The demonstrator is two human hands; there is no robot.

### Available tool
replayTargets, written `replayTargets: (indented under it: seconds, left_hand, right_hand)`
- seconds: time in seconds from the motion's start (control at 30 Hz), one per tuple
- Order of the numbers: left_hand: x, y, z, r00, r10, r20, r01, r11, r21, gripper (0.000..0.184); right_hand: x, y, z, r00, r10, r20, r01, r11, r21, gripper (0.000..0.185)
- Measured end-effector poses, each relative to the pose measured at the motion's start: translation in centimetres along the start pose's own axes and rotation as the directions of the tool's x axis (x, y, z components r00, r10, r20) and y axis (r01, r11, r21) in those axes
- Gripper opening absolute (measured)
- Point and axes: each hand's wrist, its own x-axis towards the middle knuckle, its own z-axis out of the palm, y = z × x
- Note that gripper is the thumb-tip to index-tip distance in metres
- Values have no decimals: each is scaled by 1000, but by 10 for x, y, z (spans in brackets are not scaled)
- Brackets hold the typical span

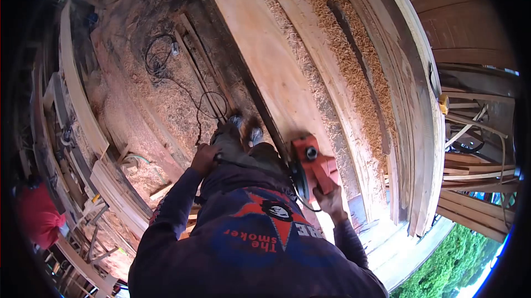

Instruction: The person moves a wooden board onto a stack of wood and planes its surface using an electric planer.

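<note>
My right hand [332, 203] is closed around the rear handle of a red electric planer [314, 165]. The planer rests on a long pale plank [271, 57], close to its left edge. Beside my left thigh, my left hand [204, 158] is closed, with a black power cord [198, 126] running into it from the floor. Its fingertips are partly hidden. Farther up, the cord lies in loops on the shavings-covered ground near a small pale plug or socket piece [175, 48].
Wood shavings [354, 71] fill the gaps between more long boards [412, 76] on the right. Narrow wood strips [196, 57] lie on the floor ahead of my feet. Stacked planks [77, 71] stand on the left, where a person in a red top [40, 215] is partly visible.
</note>
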Motion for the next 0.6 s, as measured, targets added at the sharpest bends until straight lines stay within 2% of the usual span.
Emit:
replayTargets:
  seconds: [0.07, 0.1, 0.13, 0.27, 0.33, 0.37, 0.4, 0.43, 0.47, 0.53, 0.6]
  left_hand:
    - [10, 4, -6, 999, 8, -38, -8, 1000, -2, 48]
    - [14, 12, -16, 999, -39, -25, 39, 999, 27, 49]
    - [15, 17, -24, 996, -86, -6, 86, 995, 56, 49]
    - [20, 9, -37, 994, -109, 33, 105, 990, 93, 42]
    - [26, 8, -45, 958, -286, -22, 287, 955, 80, 31]
    - [26, -1, -46, 961, -277, -8, 276, 957, 91, 31]
    - [23, -17, -42, 936, -352, -4, 352, 933, 78, 27]
    - [20, -28, -42, 904, -428, -1, 427, 902, 65, 23]
    - [19, -32, -46, 906, -424, 10, 422, 904, 73, 23]
    - [15, -44, -53, 913, -406, 26, 400, 906, 137, 23]
    - [16, -60, -54, 912, -410, -8, 409, 905, 115, 23]
  right_hand:
    - [-26, 26, -8, 996, -82, -23, 79, 993, -89, 8]
    - [-28, 30, -17, 935, -347, 78, 353, 882, -313, 7]
    - [-27, 36, -22, 934, -348, 79, 355, 885, -301, 7]
    - [7, 26, -18, 913, -397, 90, 404, 860, -311, 10]
    - [37, -3, -18, 913, -401, 68, 404, 875, -266, 12]
    - [51, 1, -10, 921, -386, 60, 389, 892, -231, 11]
    - [66, -4, -12, 818, -539, 202, 567, 692, -448, 11]
    - [80, -22, -11, 897, -431, 96, 440, 856, -272, 12]
    - [93, -45, -7, 956, -293, 19, 293, 953, -70, 13]
    - [120, -73, -6, 975, -221, 5, 221, 975, 5, 15]
    - [147, -99, -5, 988, -151, -2, 151, 985, 77, 18]
